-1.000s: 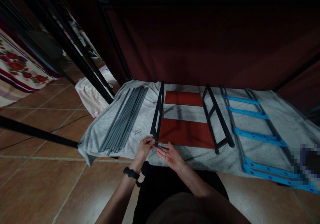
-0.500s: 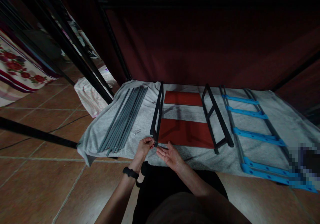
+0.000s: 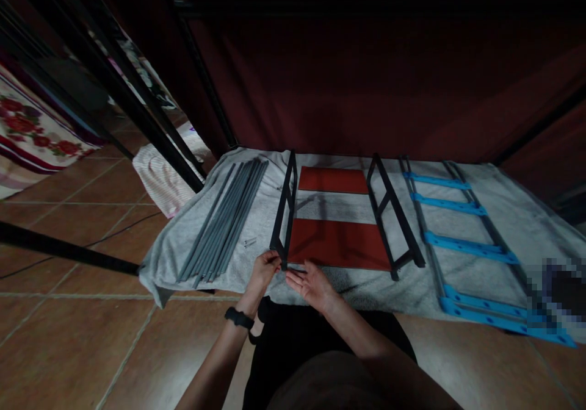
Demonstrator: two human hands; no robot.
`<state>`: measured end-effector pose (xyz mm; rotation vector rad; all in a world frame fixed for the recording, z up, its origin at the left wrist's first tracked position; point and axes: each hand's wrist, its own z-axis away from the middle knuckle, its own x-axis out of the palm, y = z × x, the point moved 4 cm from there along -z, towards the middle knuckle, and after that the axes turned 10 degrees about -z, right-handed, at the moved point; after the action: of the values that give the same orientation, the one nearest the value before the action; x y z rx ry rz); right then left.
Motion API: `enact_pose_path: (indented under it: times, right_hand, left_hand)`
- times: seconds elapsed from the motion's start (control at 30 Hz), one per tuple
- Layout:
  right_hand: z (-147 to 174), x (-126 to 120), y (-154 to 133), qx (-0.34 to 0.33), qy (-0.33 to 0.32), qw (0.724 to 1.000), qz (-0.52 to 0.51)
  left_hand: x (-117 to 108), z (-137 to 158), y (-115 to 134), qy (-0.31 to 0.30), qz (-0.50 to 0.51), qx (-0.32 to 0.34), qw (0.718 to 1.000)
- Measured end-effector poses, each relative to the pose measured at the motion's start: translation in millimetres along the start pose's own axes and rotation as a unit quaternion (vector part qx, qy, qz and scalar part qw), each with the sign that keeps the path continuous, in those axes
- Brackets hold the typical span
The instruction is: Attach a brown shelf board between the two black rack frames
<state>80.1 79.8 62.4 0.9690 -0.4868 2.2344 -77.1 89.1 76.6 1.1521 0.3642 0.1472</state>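
My left hand pinches at the near lower corner of a black metal side frame; what sits between its fingertips is too small to make out. Close beside that corner, my right hand lies palm up with its fingers stretched out toward the left. Between this frame and a second black side frame are two red-brown boards, a wider near board and a narrower far board. A few small screws rest on the cloth left of my left hand.
Several grey metal tubes lie bundled at left on the grey cloth. On the right are racks of grey tubes with blue crosspieces. Dark metal posts rise at the left, and a dark red panel stands behind.
Both hands stay almost in place at the frame's near corner. The whole view has shifted slightly, with the laid-out parts appearing a little further left.
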Motion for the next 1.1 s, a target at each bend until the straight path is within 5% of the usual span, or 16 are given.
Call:
enact_pose_path:
  times: [0.27, 0.57, 0.73, 0.93, 1.1]
  right_hand:
    - [4.4, 5.7, -6.8, 0.018, 0.01, 0.997, 0.072]
    - [28.6, -4.5, -22.0, 0.01, -0.031, 0.99, 0.136]
    - [49.2, -22.8, -60.8, -0.075, -0.057, 0.978, 0.184]
    - [81.9, -54.6, -106.7, -0.19, -0.06, 0.958, 0.206]
    - [108.1, -92.9, -135.7, -0.278, -0.003, 0.929, 0.244]
  left_hand:
    - [0.3, 4.5, 2.7, -0.024, -0.022, 0.021, 0.999]
    - [0.2, 1.5, 0.4, 0.015, -0.144, 0.061, 0.988]
    - [2.3, 1.6, 4.2, 0.037, -0.285, 0.042, 0.957]
    - [5.6, 6.4, 14.5, 0.087, -0.439, 0.125, 0.885]
    - [3.9, 3.7, 11.7, 0.082, -0.432, 0.131, 0.889]
